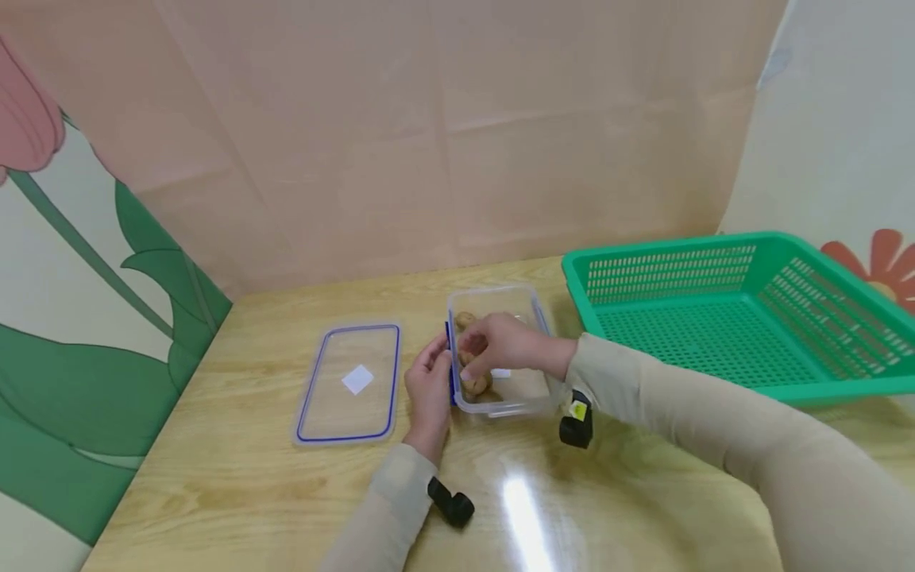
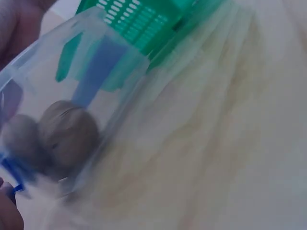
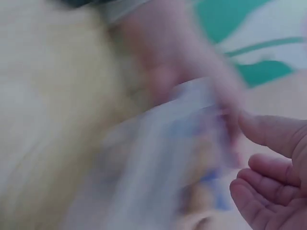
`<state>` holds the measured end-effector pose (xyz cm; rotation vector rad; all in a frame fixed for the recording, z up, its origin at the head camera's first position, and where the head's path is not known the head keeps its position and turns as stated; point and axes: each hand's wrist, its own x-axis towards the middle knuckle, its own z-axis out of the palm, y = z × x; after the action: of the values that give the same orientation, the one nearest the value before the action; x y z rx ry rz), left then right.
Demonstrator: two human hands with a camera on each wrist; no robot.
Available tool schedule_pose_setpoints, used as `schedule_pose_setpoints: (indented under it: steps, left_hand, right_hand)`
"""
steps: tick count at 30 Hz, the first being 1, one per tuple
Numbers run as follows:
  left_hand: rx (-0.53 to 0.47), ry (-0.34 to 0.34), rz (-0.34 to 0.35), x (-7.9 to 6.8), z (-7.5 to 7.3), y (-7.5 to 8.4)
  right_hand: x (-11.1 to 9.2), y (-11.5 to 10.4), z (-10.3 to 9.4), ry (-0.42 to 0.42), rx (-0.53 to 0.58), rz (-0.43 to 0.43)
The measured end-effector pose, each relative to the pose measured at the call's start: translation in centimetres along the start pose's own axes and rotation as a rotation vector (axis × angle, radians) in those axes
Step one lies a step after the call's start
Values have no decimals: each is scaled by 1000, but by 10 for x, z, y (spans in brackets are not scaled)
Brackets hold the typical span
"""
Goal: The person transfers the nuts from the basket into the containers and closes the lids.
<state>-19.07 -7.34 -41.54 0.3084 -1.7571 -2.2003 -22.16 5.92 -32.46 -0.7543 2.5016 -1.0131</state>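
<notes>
A clear plastic food container (image 1: 522, 397) stands uncovered on the table, with several walnuts (image 1: 475, 386) along its left side. Its blue-edged left side is held by my left hand (image 1: 429, 389), thumb and fingers close to the flap. Over the opening reaches my right hand (image 1: 503, 342), fingers pointing down near the walnuts. In the right wrist view the right hand (image 3: 273, 177) shows thumb and fingers apart, nothing between them. Two walnuts (image 2: 69, 134) show through the wall in the left wrist view. Motion blurs the container (image 3: 148, 163) in the right wrist view.
A clear lid (image 1: 325, 413) with a blue seal and a white label lies on the table left of the container. To the right stands a large green plastic basket (image 1: 582, 298). A beige-covered wall (image 1: 443, 159) rises behind the wooden table (image 1: 236, 477).
</notes>
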Motion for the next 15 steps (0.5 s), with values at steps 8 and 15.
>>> schedule_pose_setpoints:
  steps: [8,15]
  left_hand:
    - [60,-32,36,16,-54,56]
    - [132,64,49,34,-109,101]
  right_hand:
    - [-20,-47,-17,166,657,45]
    - [-8,-79,21,278,1112,84]
